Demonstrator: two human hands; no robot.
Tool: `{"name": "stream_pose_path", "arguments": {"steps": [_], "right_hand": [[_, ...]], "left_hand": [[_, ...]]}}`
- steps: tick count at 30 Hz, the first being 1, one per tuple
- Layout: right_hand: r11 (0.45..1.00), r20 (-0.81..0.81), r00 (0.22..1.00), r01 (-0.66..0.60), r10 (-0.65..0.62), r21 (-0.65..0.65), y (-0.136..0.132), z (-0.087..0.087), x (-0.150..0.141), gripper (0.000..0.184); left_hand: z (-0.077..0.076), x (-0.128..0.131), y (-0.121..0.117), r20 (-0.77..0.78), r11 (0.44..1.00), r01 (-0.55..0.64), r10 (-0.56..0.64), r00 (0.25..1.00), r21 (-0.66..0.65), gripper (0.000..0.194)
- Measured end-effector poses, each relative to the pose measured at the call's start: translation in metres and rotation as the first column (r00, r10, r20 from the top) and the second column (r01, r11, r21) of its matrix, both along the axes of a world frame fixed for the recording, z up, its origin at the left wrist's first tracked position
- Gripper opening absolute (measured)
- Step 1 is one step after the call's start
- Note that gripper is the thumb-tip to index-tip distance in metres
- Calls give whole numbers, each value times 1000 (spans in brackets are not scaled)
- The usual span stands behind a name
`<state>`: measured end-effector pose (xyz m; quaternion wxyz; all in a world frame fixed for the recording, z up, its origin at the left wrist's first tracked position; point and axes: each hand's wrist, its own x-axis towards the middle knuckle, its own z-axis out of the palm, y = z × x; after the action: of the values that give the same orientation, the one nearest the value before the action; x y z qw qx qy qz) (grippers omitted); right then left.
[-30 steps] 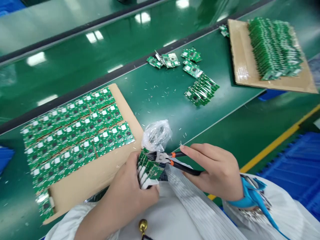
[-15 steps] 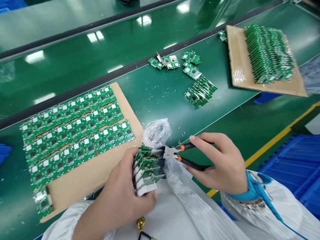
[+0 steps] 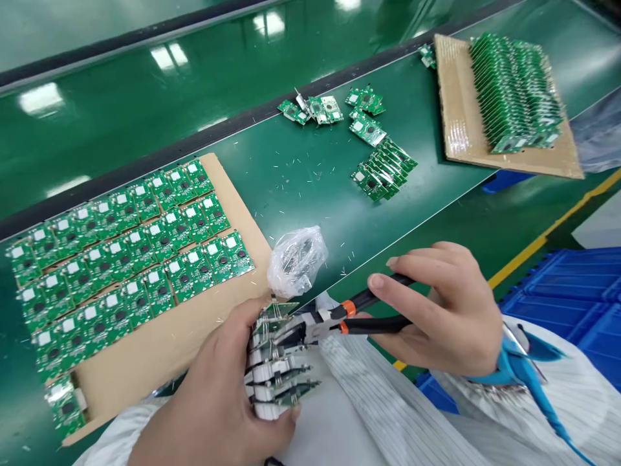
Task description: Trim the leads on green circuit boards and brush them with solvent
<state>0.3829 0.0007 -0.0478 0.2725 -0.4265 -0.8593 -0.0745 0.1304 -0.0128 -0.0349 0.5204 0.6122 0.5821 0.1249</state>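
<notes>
A stack of several green circuit boards (image 3: 279, 369) with white parts and thin metal leads is gripped in my left hand (image 3: 218, 382), thumb at the lower end and fingers along the far side. My right hand (image 3: 444, 310) is closed round the black handles of a pair of cutting pliers (image 3: 317, 323) with orange bands. The pliers' jaws reach in among the boards near the top of the stack. Whether the jaws touch a lead I cannot tell. Just beyond the stack lies a crumpled clear plastic bag (image 3: 297, 262).
Rows of circuit boards (image 3: 130, 259) lie on a cardboard sheet (image 3: 223, 188) at left. Loose boards (image 3: 383, 168) and cut lead bits are on the green table (image 3: 272, 175). At far right, another cardboard (image 3: 453, 123) bears upright boards (image 3: 517, 97). Blue crates (image 3: 567, 285) stand below the table's edge.
The stack in my left hand has turned so its white parts and leads show more. The pliers have tilted, their jaws moving down and left into the stack. The view has shifted slightly.
</notes>
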Motion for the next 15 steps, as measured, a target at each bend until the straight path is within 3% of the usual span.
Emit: {"name": "stream_pose_path", "arguments": {"steps": [11, 15], "right_hand": [[995, -75, 996, 60, -54, 84, 5, 3, -7, 15], [998, 22, 999, -37, 36, 54, 7, 9, -6, 20]], "left_hand": [[0, -1, 1, 4, 996, 4, -4, 1000, 93, 56], [-3, -1, 1, 23, 992, -23, 20, 1000, 120, 57]]}}
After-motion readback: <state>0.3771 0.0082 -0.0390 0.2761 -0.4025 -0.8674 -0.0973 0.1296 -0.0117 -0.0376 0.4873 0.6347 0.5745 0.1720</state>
